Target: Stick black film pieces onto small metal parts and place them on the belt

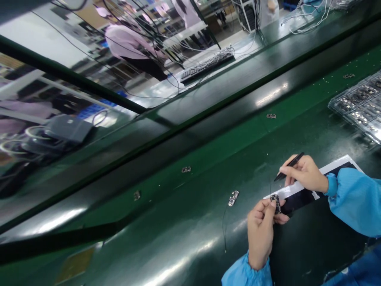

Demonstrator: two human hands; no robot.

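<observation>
My left hand (pixel 260 234) pinches a small dark circuit board (pixel 276 203) between thumb and fingers, low in the view. A little above it, my right hand (pixel 303 172) grips a slim black pointed tool (pixel 289 166), perhaps tweezers, with its tip near the board but apart from it. Both cuffs are light blue sleeves. Just left of my left hand, a similar small circuit board (pixel 233 198) lies on the green conveyor belt (pixel 190 190), with a thin black wire (pixel 224 230) trailing from it. A white-and-black sheet (pixel 300 190) lies beneath my hands.
Several small boards lie along the belt, such as one (pixel 186 169). A clear plastic tray (pixel 361 107) of parts sits at the right. Beyond a dark green rail (pixel 190 123), a person in a pink smock (pixel 131 45) stands near a keyboard (pixel 206 65) and cables.
</observation>
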